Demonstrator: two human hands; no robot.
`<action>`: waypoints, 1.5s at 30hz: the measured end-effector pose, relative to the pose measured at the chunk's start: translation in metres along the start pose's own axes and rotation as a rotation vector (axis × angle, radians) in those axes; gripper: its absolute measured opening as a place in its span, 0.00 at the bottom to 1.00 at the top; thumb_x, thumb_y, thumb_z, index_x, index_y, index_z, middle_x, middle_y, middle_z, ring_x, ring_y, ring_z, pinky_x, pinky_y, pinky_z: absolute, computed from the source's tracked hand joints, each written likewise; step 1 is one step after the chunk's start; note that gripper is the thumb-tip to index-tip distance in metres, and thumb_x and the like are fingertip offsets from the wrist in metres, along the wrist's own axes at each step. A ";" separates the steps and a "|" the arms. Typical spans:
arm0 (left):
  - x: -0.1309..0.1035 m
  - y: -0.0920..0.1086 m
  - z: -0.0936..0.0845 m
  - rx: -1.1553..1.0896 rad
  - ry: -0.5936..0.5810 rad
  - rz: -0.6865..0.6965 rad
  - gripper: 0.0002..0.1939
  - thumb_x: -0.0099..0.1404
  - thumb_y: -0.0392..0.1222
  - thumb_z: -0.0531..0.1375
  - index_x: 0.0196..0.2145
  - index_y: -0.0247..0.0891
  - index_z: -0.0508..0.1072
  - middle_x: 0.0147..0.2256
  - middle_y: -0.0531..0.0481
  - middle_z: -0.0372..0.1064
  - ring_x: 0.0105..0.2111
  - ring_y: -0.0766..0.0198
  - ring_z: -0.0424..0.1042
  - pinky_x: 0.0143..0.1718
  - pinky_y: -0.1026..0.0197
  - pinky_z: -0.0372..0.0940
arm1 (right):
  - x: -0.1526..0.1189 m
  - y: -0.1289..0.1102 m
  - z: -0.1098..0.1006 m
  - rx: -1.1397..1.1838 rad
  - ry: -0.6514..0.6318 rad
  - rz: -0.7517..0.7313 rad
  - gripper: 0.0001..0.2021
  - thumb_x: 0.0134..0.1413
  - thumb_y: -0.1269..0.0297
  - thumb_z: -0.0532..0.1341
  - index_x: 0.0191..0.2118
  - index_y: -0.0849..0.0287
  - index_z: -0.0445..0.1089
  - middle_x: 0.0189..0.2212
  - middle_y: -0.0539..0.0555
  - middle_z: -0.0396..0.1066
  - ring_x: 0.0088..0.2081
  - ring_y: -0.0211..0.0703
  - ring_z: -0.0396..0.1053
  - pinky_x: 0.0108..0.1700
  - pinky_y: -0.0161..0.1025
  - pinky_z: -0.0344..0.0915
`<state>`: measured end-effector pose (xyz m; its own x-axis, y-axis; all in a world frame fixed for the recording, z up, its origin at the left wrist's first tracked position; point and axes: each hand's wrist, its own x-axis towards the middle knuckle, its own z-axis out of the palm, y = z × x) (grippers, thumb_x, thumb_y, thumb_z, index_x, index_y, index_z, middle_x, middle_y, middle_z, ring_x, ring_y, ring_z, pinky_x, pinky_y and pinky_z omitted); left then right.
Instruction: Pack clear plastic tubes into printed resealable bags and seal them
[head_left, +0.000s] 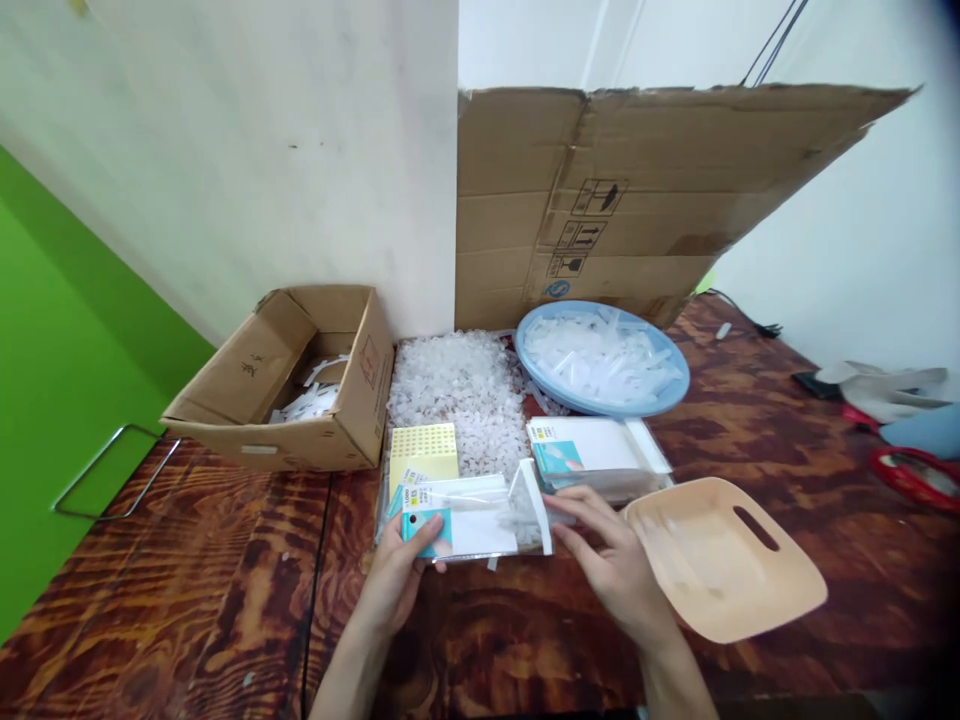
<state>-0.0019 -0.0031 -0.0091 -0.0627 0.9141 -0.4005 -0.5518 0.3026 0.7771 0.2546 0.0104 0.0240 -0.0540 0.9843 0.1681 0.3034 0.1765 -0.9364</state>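
My left hand (405, 560) grips the printed end of a clear plastic packet (480, 520), thumb on top and fingers beneath. The packet has a white card with a teal corner, and small translucent pieces show at its right end. There a flap with a white strip (537, 510) stands folded up. My right hand (600, 545) is at that end, thumb and fingertips pinched at the flap's edge. Just behind the packet lie a yellow card with dots (424, 452) and a partly hidden printed packet. To the right rests a stack of similar packets (600, 445).
Translucent small pieces (461, 375) are spread behind the hands. A blue basin (679, 395) of clear strips stands back right, before a large cardboard sheet (645, 190). An open carton (277, 445) is at left. A beige tray (795, 590) lies right on the wooden table (225, 610).
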 end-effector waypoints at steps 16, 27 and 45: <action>-0.005 -0.002 0.016 -0.025 0.040 0.079 0.28 0.53 0.51 0.74 0.43 0.30 0.71 0.31 0.49 0.72 0.24 0.68 0.69 0.18 0.69 0.66 | -0.005 0.007 0.051 0.053 -0.011 -0.143 0.21 0.61 0.72 0.55 0.54 0.48 0.76 0.63 0.55 0.64 0.63 0.56 0.62 0.66 0.56 0.56; -0.004 -0.005 0.006 0.247 0.130 0.228 0.25 0.59 0.53 0.69 0.45 0.32 0.72 0.32 0.47 0.75 0.24 0.63 0.74 0.22 0.62 0.71 | 0.003 0.023 0.068 0.334 0.053 0.091 0.18 0.56 0.69 0.61 0.51 0.52 0.76 0.46 0.56 0.76 0.50 0.53 0.71 0.58 0.55 0.65; -0.014 0.019 0.007 1.295 -0.188 1.005 0.12 0.72 0.39 0.58 0.51 0.41 0.74 0.46 0.42 0.76 0.47 0.54 0.73 0.49 0.49 0.65 | 0.003 0.012 0.093 0.349 -0.103 0.171 0.14 0.59 0.57 0.65 0.48 0.57 0.73 0.34 0.53 0.74 0.30 0.42 0.71 0.30 0.34 0.67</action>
<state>-0.0055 -0.0086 0.0144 0.2053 0.8596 0.4679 0.6684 -0.4724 0.5745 0.1697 0.0158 -0.0151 -0.1317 0.9912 -0.0146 -0.0244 -0.0180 -0.9995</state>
